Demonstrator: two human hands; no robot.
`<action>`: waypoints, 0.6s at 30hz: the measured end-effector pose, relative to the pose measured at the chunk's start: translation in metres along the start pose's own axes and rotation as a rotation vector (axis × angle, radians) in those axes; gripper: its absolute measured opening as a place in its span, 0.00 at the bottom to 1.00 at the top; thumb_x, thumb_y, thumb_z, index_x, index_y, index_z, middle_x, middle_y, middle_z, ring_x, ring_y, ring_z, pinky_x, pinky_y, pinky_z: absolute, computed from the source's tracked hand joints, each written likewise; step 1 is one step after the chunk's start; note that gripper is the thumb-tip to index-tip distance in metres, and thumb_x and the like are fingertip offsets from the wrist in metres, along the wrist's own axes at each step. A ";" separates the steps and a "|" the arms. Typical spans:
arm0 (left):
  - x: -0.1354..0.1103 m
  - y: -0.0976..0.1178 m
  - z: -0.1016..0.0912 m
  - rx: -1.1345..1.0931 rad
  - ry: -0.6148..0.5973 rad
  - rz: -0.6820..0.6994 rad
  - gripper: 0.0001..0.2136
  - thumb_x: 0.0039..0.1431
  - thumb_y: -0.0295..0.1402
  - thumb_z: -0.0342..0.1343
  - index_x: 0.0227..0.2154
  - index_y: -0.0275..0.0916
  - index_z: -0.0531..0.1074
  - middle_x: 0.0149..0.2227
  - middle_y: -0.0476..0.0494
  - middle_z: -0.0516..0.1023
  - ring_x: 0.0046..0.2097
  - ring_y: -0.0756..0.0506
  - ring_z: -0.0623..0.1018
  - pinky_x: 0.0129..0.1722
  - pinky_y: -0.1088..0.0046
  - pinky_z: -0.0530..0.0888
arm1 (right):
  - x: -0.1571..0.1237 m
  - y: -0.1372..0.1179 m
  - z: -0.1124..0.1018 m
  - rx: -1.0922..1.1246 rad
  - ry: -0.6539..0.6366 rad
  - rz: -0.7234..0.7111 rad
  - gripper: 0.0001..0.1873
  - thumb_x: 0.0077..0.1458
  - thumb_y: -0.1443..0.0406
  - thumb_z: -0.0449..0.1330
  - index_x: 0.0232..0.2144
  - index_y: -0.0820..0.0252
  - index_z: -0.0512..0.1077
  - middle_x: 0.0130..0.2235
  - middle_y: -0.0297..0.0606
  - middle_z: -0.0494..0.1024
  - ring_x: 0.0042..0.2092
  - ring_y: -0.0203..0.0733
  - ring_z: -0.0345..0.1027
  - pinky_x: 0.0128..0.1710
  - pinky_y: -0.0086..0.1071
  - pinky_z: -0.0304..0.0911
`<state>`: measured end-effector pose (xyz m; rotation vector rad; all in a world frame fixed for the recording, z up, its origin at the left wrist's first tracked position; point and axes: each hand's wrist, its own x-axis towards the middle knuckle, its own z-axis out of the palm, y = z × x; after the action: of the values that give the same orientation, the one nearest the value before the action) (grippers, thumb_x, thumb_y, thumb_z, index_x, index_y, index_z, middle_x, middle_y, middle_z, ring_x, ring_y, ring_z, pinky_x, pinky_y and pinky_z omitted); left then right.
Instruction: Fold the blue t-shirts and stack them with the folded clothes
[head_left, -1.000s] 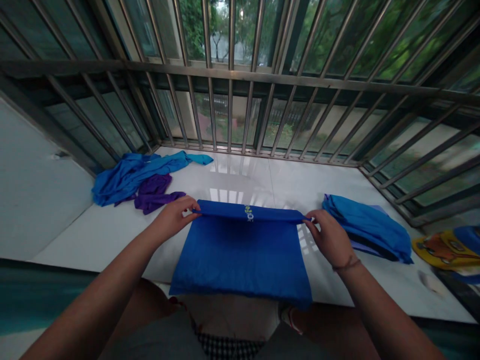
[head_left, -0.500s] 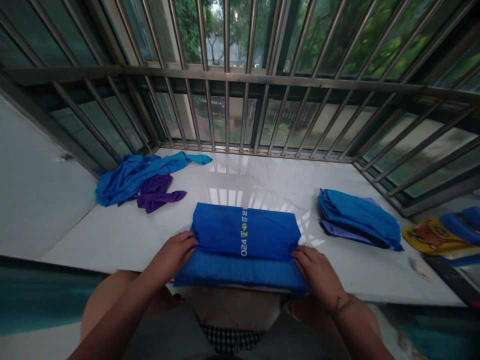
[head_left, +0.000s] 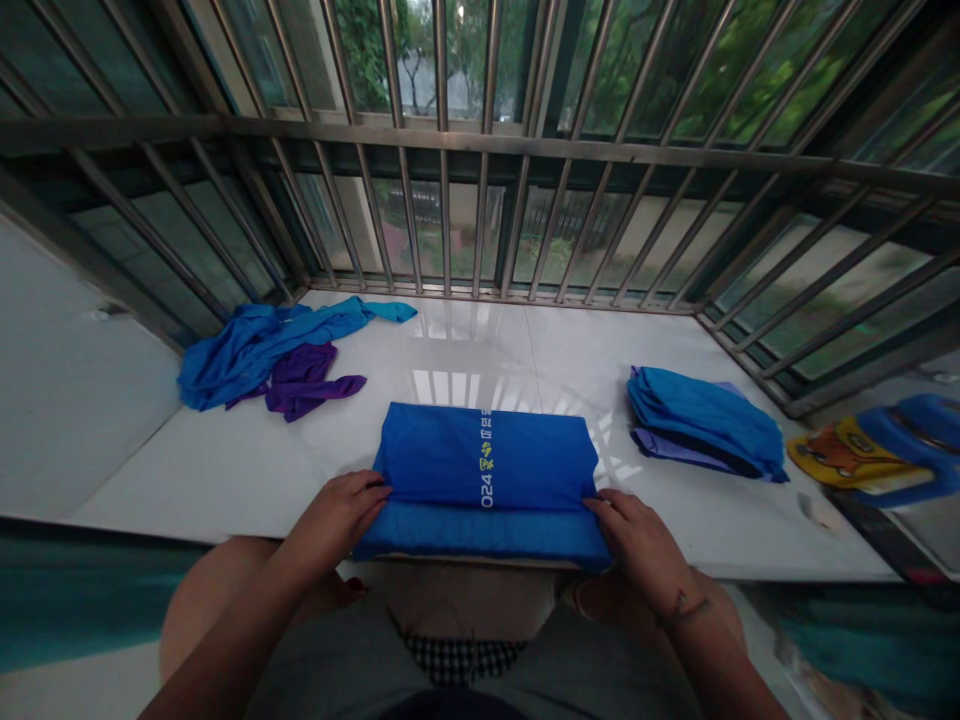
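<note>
- Blue shirt [head_left: 480, 465], folded, sits right at the near edge of the white tile ledge [head_left: 225, 470].
- Left hand [head_left: 337, 518] and right hand [head_left: 637, 545] lie on its bottom fold; can't tell if they're pinching or just pressing.
- Slick tile, so a careless tug could slide it off the edge or loosen the fold.
- Folded blue stack [head_left: 705, 425] sits to the right, crumpled blue clothes [head_left: 255, 350] well left.

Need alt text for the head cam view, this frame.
The left hand and right hand rest on the near edge of a folded blue shirt with yellow lettering, on a white ledge behind metal window bars. Crumpled blue clothes lie left; a folded blue stack lies right.
</note>
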<state>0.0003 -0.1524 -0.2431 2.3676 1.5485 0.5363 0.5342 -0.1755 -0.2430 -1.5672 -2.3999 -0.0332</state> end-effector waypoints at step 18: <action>-0.080 0.056 0.025 -0.213 0.137 -0.618 0.19 0.69 0.54 0.53 0.29 0.48 0.71 0.33 0.47 0.82 0.34 0.39 0.82 0.39 0.62 0.77 | -0.067 -0.082 0.026 0.483 0.123 0.793 0.20 0.68 0.43 0.56 0.37 0.50 0.71 0.36 0.43 0.83 0.38 0.56 0.81 0.39 0.45 0.72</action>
<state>0.0285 -0.2481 -0.2558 1.6032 2.0381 0.6751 0.4801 -0.2652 -0.2739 -2.0358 -1.3987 0.5390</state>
